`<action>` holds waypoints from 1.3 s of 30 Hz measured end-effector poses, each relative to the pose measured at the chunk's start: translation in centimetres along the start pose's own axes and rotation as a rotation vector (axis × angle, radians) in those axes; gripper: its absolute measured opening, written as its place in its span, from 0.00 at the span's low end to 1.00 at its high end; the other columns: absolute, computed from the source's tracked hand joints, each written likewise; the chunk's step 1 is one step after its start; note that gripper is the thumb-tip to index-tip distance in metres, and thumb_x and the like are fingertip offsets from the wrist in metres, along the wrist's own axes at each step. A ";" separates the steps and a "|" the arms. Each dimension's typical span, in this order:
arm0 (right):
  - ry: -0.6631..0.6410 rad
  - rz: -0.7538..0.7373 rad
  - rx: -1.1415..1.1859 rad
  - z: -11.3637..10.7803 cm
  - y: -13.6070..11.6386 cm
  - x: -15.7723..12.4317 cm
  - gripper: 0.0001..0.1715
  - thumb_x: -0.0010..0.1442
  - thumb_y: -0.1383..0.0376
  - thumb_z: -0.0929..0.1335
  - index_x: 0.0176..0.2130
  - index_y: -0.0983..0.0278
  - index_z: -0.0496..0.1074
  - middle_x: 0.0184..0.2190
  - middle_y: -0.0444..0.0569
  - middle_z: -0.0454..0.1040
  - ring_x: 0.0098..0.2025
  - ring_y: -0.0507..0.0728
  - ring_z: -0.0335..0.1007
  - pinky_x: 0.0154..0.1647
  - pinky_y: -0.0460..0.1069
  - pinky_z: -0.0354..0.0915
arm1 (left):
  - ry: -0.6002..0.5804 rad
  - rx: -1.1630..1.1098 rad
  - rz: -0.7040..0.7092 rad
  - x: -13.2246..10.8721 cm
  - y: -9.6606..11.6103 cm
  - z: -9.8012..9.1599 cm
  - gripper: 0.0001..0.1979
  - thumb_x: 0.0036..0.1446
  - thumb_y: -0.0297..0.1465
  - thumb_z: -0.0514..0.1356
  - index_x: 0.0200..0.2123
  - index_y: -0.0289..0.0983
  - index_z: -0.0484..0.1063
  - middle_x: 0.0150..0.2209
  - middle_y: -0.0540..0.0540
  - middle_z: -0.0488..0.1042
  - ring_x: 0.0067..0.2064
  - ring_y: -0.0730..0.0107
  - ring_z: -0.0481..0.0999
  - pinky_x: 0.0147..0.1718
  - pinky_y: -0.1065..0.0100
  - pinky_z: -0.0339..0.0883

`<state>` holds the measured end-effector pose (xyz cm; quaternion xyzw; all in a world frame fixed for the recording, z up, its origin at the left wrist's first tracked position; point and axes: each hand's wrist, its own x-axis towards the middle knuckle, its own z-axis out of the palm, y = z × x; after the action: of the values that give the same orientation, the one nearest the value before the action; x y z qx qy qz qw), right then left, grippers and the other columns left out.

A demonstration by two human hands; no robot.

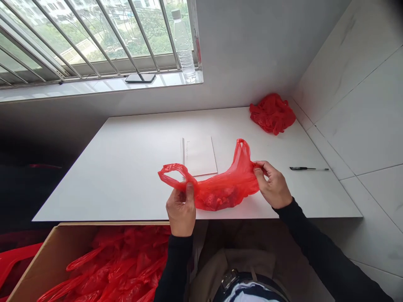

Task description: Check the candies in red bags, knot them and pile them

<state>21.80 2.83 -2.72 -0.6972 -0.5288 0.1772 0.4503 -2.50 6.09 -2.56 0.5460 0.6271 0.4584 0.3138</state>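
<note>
A red plastic bag [222,189] is stretched between both my hands above the front edge of the white table [126,167]. My left hand [181,208] pinches the bag near its left handle loop. My right hand [273,184] pinches it near the right handle, which sticks upward. Both hands are closed on the thin plastic. The bag's middle sags onto the table.
A white booklet [199,156] lies behind the bag. A crumpled red bag [272,113] sits at the far right corner, a black pen [307,168] at the right. A cardboard box [56,256] with several red bags stands lower left. A phone [140,78] and water bottle [184,46] rest on the windowsill.
</note>
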 end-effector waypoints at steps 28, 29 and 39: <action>-1.072 -0.311 -0.817 3.2 -3.9 -2.4 0.20 0.60 0.74 0.66 0.52 0.63 0.74 0.32 0.54 0.79 0.36 0.65 0.80 0.29 0.50 0.59 | -0.129 -0.553 -0.468 -3.2 2.1 -2.2 0.22 0.50 0.43 0.71 0.44 0.37 0.71 0.35 0.47 0.80 0.33 0.66 0.81 0.32 0.67 0.74; -1.045 -0.293 -0.818 3.3 -3.8 -2.3 0.22 0.61 0.74 0.65 0.54 0.63 0.72 0.32 0.55 0.79 0.35 0.65 0.79 0.29 0.50 0.59 | -0.123 -0.547 -0.465 -3.2 2.0 -2.1 0.21 0.51 0.43 0.70 0.42 0.37 0.72 0.35 0.47 0.80 0.33 0.67 0.81 0.32 0.68 0.74; -0.965 -0.328 -0.722 4.3 -3.9 -2.4 0.32 0.64 0.73 0.62 0.66 0.60 0.62 0.38 0.54 0.79 0.37 0.62 0.78 0.31 0.50 0.61 | -0.171 -0.437 -0.313 -3.4 1.4 -2.3 0.31 0.52 0.37 0.71 0.58 0.41 0.70 0.31 0.51 0.78 0.32 0.69 0.78 0.37 0.69 0.74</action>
<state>15.53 2.69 -2.32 -0.5566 -0.7994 0.2108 -0.0820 -3.29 2.28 -0.80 0.3985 0.5615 0.4810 0.5428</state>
